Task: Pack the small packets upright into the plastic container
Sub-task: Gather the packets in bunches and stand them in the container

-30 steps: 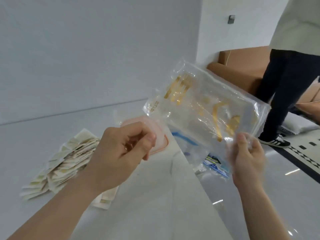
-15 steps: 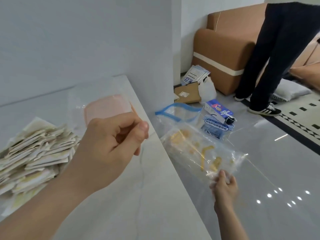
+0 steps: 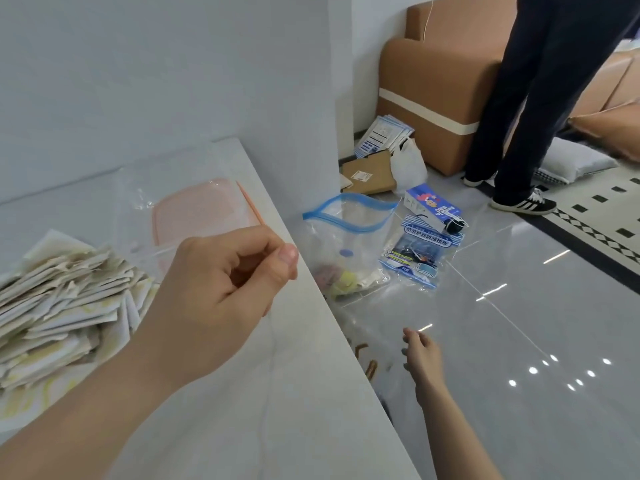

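A heap of small pale packets (image 3: 59, 299) lies on the white table (image 3: 277, 410) at the left. Behind it sits the plastic container (image 3: 194, 211), pink-lidded and lying in clear wrap. My left hand (image 3: 214, 299) hovers over the table in front of the container, fingers curled and thumb pressed to forefinger, with nothing visible in it. A thin orange line (image 3: 249, 202) runs from the container's right side toward that hand. My right hand (image 3: 420, 351) is low beside the table, fingers spread, just above a clear bag with yellow print (image 3: 367, 358) lying on the floor.
On the grey floor (image 3: 519, 341) lie a zip bag with a blue rim (image 3: 349, 233), a blue printed packet (image 3: 419, 252), a small box (image 3: 433, 206) and cardboard (image 3: 370, 171). A person (image 3: 512, 116) stands by a tan sofa (image 3: 436, 98).
My right hand carried the clear printed bag down past the table edge and let it go on the floor. My view tilted downward; the left hand kept its pinched pose.
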Demonstrator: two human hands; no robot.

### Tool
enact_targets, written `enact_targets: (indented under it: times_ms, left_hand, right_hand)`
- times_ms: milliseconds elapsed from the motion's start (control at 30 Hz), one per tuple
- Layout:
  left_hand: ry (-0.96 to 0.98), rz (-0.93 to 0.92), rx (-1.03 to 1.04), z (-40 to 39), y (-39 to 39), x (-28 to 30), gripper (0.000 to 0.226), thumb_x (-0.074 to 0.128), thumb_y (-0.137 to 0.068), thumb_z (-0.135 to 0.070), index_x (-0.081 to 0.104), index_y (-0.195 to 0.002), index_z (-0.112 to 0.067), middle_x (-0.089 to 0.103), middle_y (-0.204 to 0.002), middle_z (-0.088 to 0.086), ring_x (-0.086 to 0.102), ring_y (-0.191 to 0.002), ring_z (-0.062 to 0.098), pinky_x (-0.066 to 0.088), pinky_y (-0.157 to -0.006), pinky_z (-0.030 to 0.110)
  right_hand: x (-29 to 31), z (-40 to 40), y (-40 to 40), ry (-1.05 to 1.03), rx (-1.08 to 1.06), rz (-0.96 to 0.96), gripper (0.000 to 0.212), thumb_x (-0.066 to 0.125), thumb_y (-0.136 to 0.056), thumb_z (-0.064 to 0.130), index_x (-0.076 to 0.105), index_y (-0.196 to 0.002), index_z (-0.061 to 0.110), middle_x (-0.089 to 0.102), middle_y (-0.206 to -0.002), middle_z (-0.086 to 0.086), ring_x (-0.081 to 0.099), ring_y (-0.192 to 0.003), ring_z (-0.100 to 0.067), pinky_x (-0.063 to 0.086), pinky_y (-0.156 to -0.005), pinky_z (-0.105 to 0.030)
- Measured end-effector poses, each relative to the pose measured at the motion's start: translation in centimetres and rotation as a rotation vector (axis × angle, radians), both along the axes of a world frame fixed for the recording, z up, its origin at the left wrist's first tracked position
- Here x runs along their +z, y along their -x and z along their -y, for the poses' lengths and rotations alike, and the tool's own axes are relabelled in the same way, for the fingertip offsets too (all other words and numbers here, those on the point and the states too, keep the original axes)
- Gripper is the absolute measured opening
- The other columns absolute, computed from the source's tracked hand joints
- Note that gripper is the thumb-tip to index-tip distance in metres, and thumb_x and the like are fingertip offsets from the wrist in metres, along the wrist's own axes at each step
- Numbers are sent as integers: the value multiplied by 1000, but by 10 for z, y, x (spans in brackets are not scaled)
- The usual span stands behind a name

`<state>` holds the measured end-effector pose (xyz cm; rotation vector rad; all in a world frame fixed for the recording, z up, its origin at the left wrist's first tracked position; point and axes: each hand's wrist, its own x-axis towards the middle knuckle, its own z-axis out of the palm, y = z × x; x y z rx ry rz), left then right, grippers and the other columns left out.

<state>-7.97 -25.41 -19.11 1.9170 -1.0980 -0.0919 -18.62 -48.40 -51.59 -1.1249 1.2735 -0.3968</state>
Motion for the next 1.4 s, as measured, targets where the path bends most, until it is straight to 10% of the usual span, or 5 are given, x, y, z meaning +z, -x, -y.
enact_targets:
  times_ms: [533,733,933,1133,1400]
  left_hand:
    - [75,117,80,-45,-2,23,43,50,-94,-52,61,-72,-16,31,-48,-1,27,-44,15,23,-43,33]
    - [252,292,250,-98,-20,28,69,39,-106,-45,35,-53,0,31,-44,17,36,-42,35,28,-37,39]
    - [371,481,343,-169,-51,12,74,31,-110,-42,42,-49,-2,35,-45,6,33,-45,20,28,-44,33]
    - [-17,694,525,-210,-74,-6,27,49,-95,-41,66,-95,-19,65,-102,-8,57,-98,21,39,-82,37]
    - [-343,496,483,-223,-90,-42,71,46,-90,-68,41,-152,-34,43,-157,-14,43,-143,13,36,-110,40]
  right_hand:
    - [282,-25,-39,429,305,528,27,50,-106,24,67,-87,15,77,-84,-3,61,-66,-13,50,-58,-24]
    - [341,-66,-38,747,562,526,29,54,-105,21,67,-81,10,75,-78,3,59,-64,-11,48,-63,-23]
    - [361,-131,-60,1119,706,259,22,58,-98,34,68,-81,24,71,-76,8,61,-76,-18,50,-69,-38]
    - [340,-205,-113,1634,815,-29,27,58,-93,39,70,-115,28,65,-119,10,52,-114,-19,37,-86,-33]
    - [316,-275,-141,1591,738,-78,30,42,-89,41,63,-77,24,59,-57,6,57,-54,-20,50,-53,-34]
